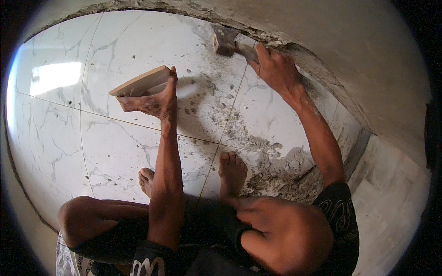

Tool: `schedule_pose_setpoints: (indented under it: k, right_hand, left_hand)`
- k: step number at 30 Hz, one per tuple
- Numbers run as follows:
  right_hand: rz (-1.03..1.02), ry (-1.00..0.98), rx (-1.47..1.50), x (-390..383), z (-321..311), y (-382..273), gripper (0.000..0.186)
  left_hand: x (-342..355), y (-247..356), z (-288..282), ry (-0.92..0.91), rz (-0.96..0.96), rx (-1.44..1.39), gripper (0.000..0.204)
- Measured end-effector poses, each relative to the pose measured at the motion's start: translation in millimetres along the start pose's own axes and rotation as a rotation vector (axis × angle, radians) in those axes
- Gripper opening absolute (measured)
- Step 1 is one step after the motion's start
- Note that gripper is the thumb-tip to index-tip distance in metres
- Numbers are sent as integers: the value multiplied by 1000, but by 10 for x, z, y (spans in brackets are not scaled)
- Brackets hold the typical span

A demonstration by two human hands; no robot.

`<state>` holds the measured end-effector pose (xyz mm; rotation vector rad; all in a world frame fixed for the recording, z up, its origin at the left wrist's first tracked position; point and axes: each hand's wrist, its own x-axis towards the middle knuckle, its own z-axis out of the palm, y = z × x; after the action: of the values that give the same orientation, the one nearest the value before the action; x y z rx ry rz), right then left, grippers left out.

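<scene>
My left hand (159, 103) grips a piece of tile (140, 83) with a tan edge, holding it tilted above the floor, fingers beneath and thumb at its right end. Farther off on the right, my right hand (278, 69) is wrapped round the handle of a hammer (224, 42). The blocky, dusty hammer head is at the foot of the far wall, beside the rough broken strip (269, 39) along the floor's edge. I cannot tell whether the head touches the floor. Part of the handle is hidden by my fingers.
White marbled floor tiles (115, 50) spread around me, strewn with grey crumbs. A heap of crumbled mortar (290, 172) lies right of my right foot (232, 170). Bare plaster walls (368, 60) close in the far and right sides. A printed bag (66, 257) is at the lower left.
</scene>
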<state>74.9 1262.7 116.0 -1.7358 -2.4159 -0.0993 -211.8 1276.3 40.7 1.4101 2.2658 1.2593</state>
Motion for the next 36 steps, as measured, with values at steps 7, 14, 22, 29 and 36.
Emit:
schedule_pose_setpoints:
  k: [7, 14, 22, 29, 36]
  right_hand:
    - [170, -206, 5, 67, -11, 103, 32]
    - [-60, 114, 18, -34, -263, -198, 22]
    - [67, -20, -41, 43, -190, -18, 27]
    - [121, -83, -144, 45, -200, 32, 26]
    - [-151, 185, -58, -64, -256, -119, 13]
  left_hand:
    - [-25, 69, 3, -18, -11, -73, 139]
    - [-16, 43, 5, 10, -20, -65, 137]
    - [-24, 98, 1, -21, -62, -91, 139]
    - [-14, -19, 39, 9, 5, -58, 138]
    - [-6, 56, -21, 16, 7, -19, 139]
